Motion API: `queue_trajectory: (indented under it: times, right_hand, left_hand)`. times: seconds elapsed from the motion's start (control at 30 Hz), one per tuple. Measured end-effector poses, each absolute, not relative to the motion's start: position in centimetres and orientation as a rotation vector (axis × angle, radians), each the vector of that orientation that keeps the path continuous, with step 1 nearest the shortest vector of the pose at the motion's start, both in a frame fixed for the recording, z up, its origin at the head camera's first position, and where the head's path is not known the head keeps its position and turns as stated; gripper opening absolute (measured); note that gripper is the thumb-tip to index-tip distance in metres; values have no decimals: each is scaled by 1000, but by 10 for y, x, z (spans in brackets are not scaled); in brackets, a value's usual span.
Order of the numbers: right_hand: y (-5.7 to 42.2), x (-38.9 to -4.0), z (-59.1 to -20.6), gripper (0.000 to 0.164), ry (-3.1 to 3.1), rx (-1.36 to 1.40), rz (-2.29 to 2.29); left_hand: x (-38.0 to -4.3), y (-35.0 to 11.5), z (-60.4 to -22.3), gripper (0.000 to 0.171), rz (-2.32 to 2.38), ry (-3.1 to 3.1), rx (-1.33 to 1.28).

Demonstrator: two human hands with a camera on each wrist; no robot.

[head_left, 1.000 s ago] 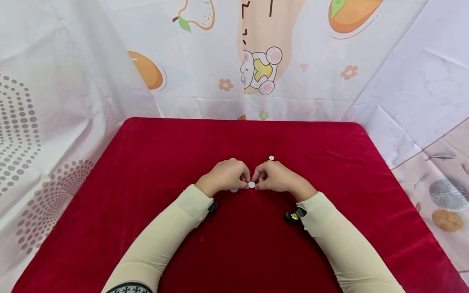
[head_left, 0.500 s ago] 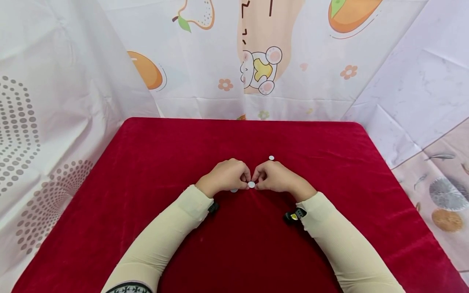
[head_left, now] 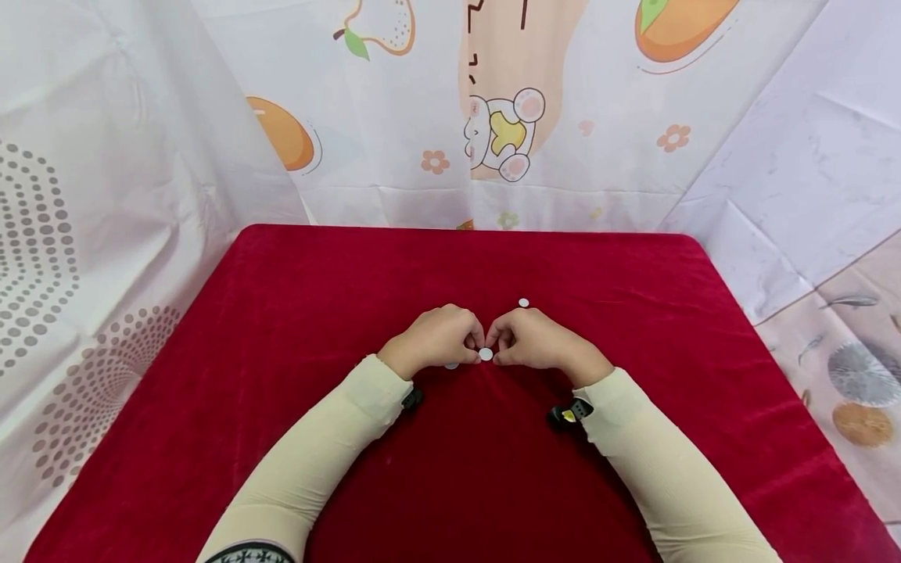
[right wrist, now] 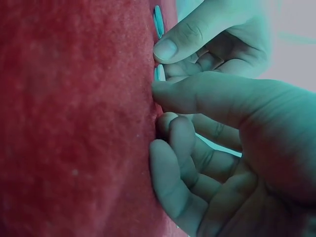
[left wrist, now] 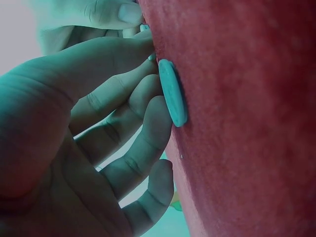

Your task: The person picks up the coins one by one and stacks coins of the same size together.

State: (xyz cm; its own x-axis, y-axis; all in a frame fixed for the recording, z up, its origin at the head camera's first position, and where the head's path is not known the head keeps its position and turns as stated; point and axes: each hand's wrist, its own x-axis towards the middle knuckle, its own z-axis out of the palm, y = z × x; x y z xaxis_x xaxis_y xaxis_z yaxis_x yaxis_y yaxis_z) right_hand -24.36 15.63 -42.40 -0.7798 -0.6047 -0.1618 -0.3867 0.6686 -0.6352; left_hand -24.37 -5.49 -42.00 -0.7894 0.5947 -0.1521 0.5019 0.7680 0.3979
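In the head view my left hand [head_left: 439, 335] and right hand [head_left: 538, 340] meet over a small white round disc [head_left: 486, 354]. Thumb and index finger of each close in on its edge, left hand on the left side, right hand on the right. From the right wrist, this disc [right wrist: 159, 73] shows edge-on between the two thumbs, looking like two thin layers. Another white disc [head_left: 451, 366] peeks out below my left hand; the left wrist view has this flat, round-edged disc [left wrist: 173, 94] on the cloth, beside the curled fingers.
A third white disc [head_left: 524, 303] lies just beyond my right hand. Red velvety cloth [head_left: 352, 274] covers the table. Printed white curtains [head_left: 380, 141] hang behind and at both sides. Black straps with small devices [head_left: 563, 414] sit at the wrists.
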Motion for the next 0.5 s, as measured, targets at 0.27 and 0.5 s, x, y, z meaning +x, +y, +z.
queue_trajectory:
  times: [0.27,0.5]
  right_hand:
    - [159,-243,-422,19,2542,-838,-782]
    - [164,-243,-422,20,2587,-846,-761]
  left_hand:
    - [-243,-54,-421,7,505,2677,828]
    - [-243,-54,-420,6,494,2691,835]
